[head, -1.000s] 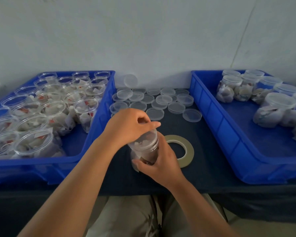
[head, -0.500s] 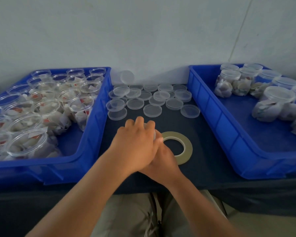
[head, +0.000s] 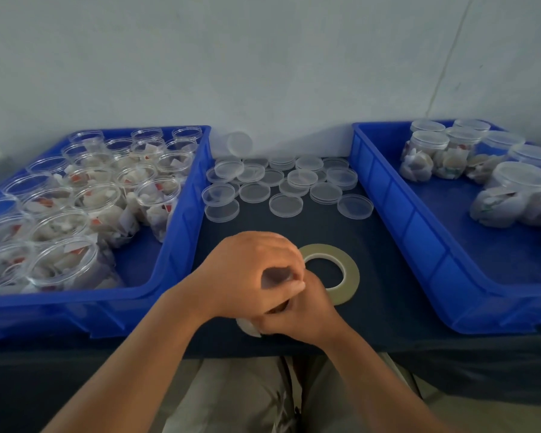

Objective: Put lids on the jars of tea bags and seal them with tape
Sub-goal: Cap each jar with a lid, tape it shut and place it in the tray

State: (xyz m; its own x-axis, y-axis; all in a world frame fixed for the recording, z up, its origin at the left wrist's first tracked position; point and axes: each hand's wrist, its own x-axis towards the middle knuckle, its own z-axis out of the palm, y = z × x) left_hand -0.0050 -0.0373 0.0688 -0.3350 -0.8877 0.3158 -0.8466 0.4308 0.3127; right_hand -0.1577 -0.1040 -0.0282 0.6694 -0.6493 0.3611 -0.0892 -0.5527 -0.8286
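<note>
Head view: my left grip (head: pixel 247 270) curls over the top of the jar (head: pixel 248 328); my right grip (head: pixel 300 314) wraps its body underneath. Jar mostly hidden, at the bench's (head: pixel 294 228) front centre, just beside the tape roll (head: pixel 348 273). Loose lids (head: pixel 286 205) lie behind.

Pale grey-green plaster wall (head: pixel 263 57) at rear, matt, under soft even light, crossed by a thin diagonal line (head: pixel 447 57) at upper right; table (head: pixel 450 370) set against it, draped in dark navy cloth (head: pixel 388 270) hanging over the near edge; pale floor (head: pixel 481 417) at lower right.
</note>
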